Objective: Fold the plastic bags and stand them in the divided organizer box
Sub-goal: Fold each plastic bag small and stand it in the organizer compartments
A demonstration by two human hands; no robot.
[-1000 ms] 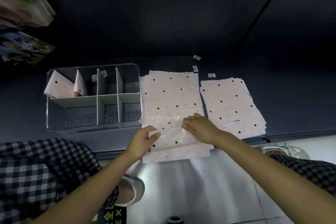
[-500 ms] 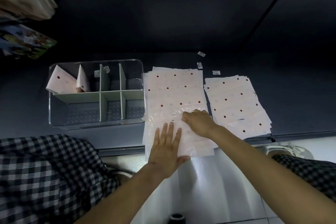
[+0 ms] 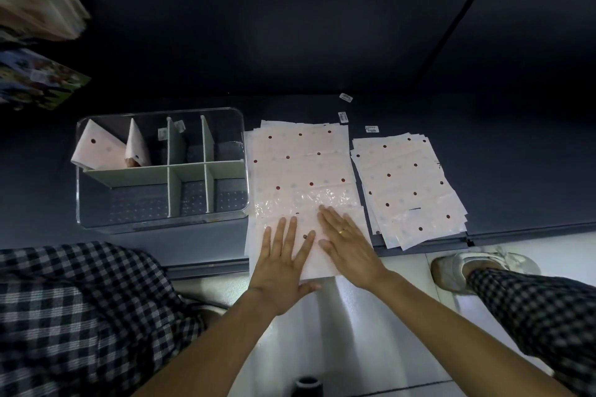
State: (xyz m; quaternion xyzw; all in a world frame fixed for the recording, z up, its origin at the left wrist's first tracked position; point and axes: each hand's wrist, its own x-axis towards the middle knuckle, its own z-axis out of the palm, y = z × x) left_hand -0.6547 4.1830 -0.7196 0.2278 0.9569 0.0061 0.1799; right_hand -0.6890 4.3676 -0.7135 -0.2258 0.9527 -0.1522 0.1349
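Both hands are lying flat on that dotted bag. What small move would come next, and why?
Probably another fold: the left hand and right hand press the top bag flat on its stack, still too wide for the organizer box, where two folded bags already stand.

At the lower centre of the frame the left hand (image 3: 280, 267) and the right hand (image 3: 348, 243) lie flat, fingers straight, side by side on the near end of a stack of pink dotted plastic bags (image 3: 300, 164). A second stack of bags (image 3: 408, 184) lies just to its right. To the left of centre stands the clear divided organizer box (image 3: 161, 219); two folded bags (image 3: 96, 148) stand tilted in its upper-left compartment. All rest on a dark surface (image 3: 516, 155). Checked trouser legs (image 3: 80, 316) fill the lower corners, and a white shoe (image 3: 477, 267) shows at lower right.
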